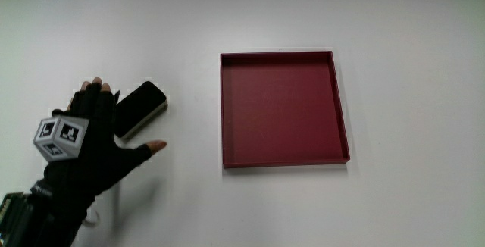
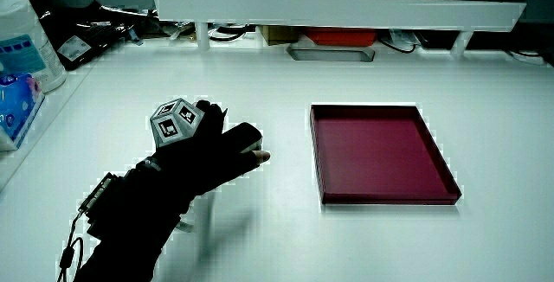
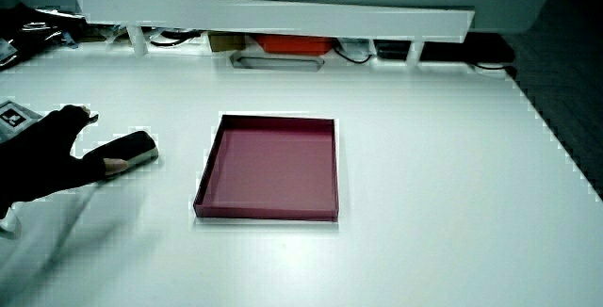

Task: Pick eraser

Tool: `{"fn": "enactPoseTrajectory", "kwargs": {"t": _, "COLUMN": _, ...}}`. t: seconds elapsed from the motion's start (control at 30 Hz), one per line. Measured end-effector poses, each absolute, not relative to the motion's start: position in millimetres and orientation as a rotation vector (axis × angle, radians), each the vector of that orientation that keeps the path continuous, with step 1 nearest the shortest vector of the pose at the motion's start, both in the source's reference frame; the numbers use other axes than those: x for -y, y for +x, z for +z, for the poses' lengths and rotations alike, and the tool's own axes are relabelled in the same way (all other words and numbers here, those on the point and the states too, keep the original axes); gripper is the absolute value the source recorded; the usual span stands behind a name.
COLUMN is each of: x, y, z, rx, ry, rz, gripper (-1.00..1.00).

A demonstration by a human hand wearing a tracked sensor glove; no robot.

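Note:
The eraser (image 1: pixel 142 107) is a black block on a pale base, lying flat on the white table beside the dark red tray (image 1: pixel 224 110). The gloved hand (image 1: pixel 89 137) rests at the end of the eraser that points away from the tray. Its fingers are spread above that end, and the bare-tipped thumb (image 1: pixel 154 147) stretches out nearer to the person than the eraser. The fingers are not closed on it. In both side views the eraser (image 2: pixel 246 134) (image 3: pixel 128 146) shows past the hand (image 2: pixel 195 157) (image 3: pixel 42 161), partly covered by it in one.
The red tray (image 2: pixel 389 198) (image 3: pixel 268 214) is shallow and holds nothing. A low white partition (image 2: pixel 338 9) (image 3: pixel 273 10) runs along the table's edge farthest from the person, with small items under it. A white canister (image 2: pixel 22 40) and a blue packet (image 2: pixel 13 109) stand at the table's side edge.

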State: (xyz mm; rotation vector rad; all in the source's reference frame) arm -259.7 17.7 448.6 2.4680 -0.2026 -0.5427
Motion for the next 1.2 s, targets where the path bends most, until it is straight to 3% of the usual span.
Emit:
{"fn": "enactPoseTrajectory", "kwargs": {"t": 0.07, "x": -10, "y": -261, "z": 453, "rx": 0.196, "ry": 2.464, "rz": -0.518, "gripper": 0.00}}
{"fn": "enactPoseTrajectory", "kwargs": {"t": 0.13, "x": -3, "y": -275, "z": 480, "rx": 0.083, "ry": 2.451, "rz": -0.539, "gripper": 0.00}}
{"fn": "enactPoseTrajectory", "kwargs": {"t": 0.2, "x": 4, "y": -268, "z": 468, "rx": 0.198, "ry": 2.428, "rz": -0.489, "gripper": 0.00}}
{"fn": "enactPoseTrajectory", "kwargs": {"t": 0.3, "x": 15, "y": -281, "z": 496, "rx": 0.143, "ry": 2.384, "rz": -0.507, "gripper": 0.00}}
{"fn": "enactPoseTrajectory", "kwargs": {"t": 0.4, "x": 23, "y": -281, "z": 498, "rx": 0.165, "ry": 2.351, "rz": -0.510, "gripper": 0.00}}
{"fn": "enactPoseTrajectory", "kwargs": {"t": 0.77, "x": 28, "y": -283, "z": 514, "rx": 0.205, "ry": 2.281, "rz": -0.489, "gripper": 0.00}}
{"fn": "enactPoseTrajectory", "kwargs": {"t": 1.2, "x": 28, "y": -281, "z": 510, "rx": 0.192, "ry": 2.377, "rz": -0.502, "gripper": 0.42}}
